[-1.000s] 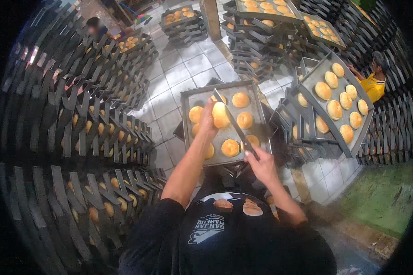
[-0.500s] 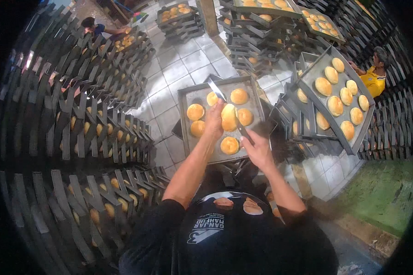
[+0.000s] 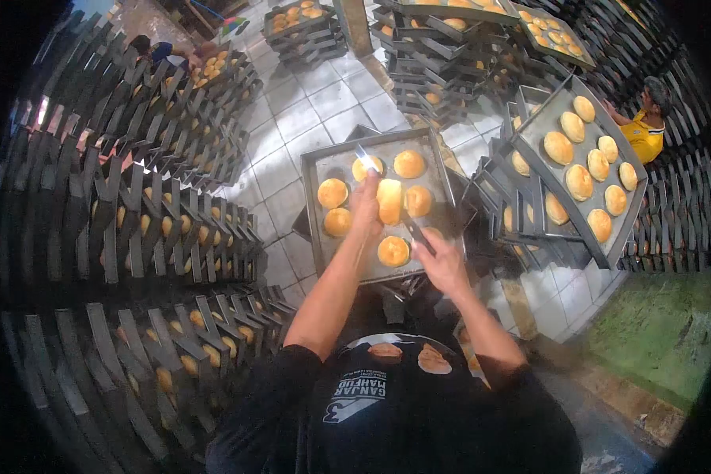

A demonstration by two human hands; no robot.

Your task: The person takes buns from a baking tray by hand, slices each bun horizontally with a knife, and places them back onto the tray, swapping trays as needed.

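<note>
Above a metal tray point(image 3: 316, 241) of round golden buns, my left hand point(image 3: 366, 207) is closed on a bun point(image 3: 389, 202) at its right side. My right hand point(image 3: 445, 262) grips the dark handle of a knife point(image 3: 413, 227), just right of that bun. A shiny metal blade point(image 3: 365, 156) sticks out beyond my left hand, over the bun at the tray's top; how it joins the handle is hidden. Other buns lie round my hands, one point(image 3: 393, 251) nearest to me and one point(image 3: 408, 163) at the upper right.
Stacked trays of buns stand left point(image 3: 174, 229) and at the back point(image 3: 304, 35). A tilted bun tray point(image 3: 541, 174) tops a stack on the right. One person point(image 3: 646, 134) in yellow is at the far right, another point(image 3: 159, 52) at the upper left. A green surface point(image 3: 656, 332) lies lower right.
The bun in my left hand has turned a little and shows a paler side. The blade has shifted slightly left. At the upper left, the person has leaned down.
</note>
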